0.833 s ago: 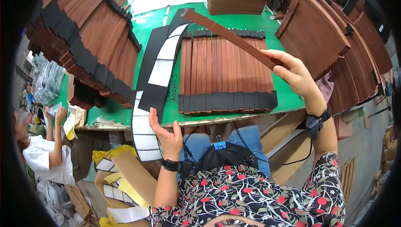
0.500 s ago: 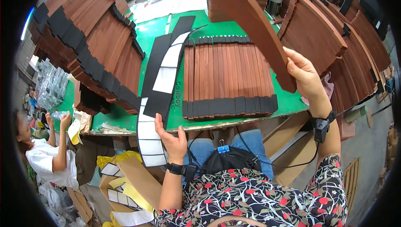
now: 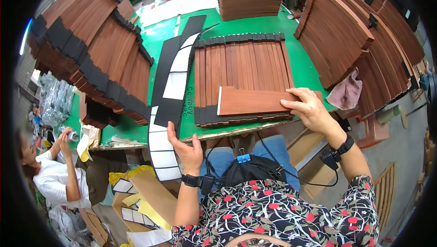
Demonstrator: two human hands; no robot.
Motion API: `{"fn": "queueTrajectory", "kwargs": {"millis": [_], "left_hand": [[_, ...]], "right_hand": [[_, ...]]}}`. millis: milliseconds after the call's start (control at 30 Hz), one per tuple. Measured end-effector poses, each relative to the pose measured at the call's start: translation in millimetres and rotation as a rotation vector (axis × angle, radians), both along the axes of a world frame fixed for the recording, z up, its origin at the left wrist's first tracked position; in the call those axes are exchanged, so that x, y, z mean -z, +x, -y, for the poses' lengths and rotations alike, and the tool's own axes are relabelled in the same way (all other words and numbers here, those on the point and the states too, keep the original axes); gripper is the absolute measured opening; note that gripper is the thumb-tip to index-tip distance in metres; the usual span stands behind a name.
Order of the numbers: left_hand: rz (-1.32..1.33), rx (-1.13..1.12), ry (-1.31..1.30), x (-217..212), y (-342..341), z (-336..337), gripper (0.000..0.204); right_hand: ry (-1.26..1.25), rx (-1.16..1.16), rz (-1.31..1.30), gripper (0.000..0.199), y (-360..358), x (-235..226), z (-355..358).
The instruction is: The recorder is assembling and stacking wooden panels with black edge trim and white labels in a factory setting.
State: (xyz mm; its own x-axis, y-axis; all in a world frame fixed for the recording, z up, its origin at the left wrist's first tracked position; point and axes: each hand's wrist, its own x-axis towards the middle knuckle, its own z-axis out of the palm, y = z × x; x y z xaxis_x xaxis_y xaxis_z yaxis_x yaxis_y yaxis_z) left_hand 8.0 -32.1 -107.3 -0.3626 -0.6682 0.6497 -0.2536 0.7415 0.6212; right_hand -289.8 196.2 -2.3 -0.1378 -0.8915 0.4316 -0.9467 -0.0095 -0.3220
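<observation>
The green surface (image 3: 248,26) carries a row of brown slats (image 3: 241,65) — black-and-white strips (image 3: 175,85) at its left. A brown board (image 3: 255,101) is over the row's near end, its right end pinched by the fingers (image 3: 300,94) of the right hand (image 3: 314,114); the left hand (image 3: 189,153) — loosely spread — holds nothing.

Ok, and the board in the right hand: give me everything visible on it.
The board is long, flat and reddish-brown, with a smooth, wood-like face turned up and faint grain. Its left end shows a thin white edge, with a small step beside it on the far side. It lies crosswise over the near end of the row of boards; whether it rests on them is unclear. The right hand grips its right end, hiding part of it.
</observation>
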Motion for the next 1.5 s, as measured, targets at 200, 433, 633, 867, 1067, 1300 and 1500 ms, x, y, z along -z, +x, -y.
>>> {"fn": "queueTrajectory", "kwargs": {"millis": [200,433,633,867,1067,1300,1500], "left_hand": [[-0.058,0.039,0.023,-2.3,1.2,6.9,0.081],[-0.1,0.065,0.08,-8.0,4.8,3.7,0.081],[-0.186,0.1,0.134,-14.9,10.2,-0.8,0.083],[-0.293,0.028,0.073,-20.7,6.5,-4.3,0.091],[-0.207,0.191,0.221,-54.4,-6.1,9.7,0.07],[0.21,0.463,0.592,-97.6,-81.6,90.4,0.062],[0.441,0.308,0.199,-77.7,-154.4,169.5,0.071]], "right_hand": [[-0.116,-0.004,-0.07,0.046,14.0,-40.2,16.2],[0.054,-0.084,-0.086,0.047,8.2,-4.9,17.7],[-0.154,-0.094,-0.032,0.047,25.2,-35.2,41.9],[0.07,-0.213,-0.019,0.043,32.5,-7.6,69.0],[-0.131,-0.17,0.079,0.048,-4.3,-34.5,83.7],[-0.33,0.448,0.478,0.038,-106.3,-28.9,99.6],[-0.207,0.671,0.876,0.04,-163.8,8.9,120.4]]}}
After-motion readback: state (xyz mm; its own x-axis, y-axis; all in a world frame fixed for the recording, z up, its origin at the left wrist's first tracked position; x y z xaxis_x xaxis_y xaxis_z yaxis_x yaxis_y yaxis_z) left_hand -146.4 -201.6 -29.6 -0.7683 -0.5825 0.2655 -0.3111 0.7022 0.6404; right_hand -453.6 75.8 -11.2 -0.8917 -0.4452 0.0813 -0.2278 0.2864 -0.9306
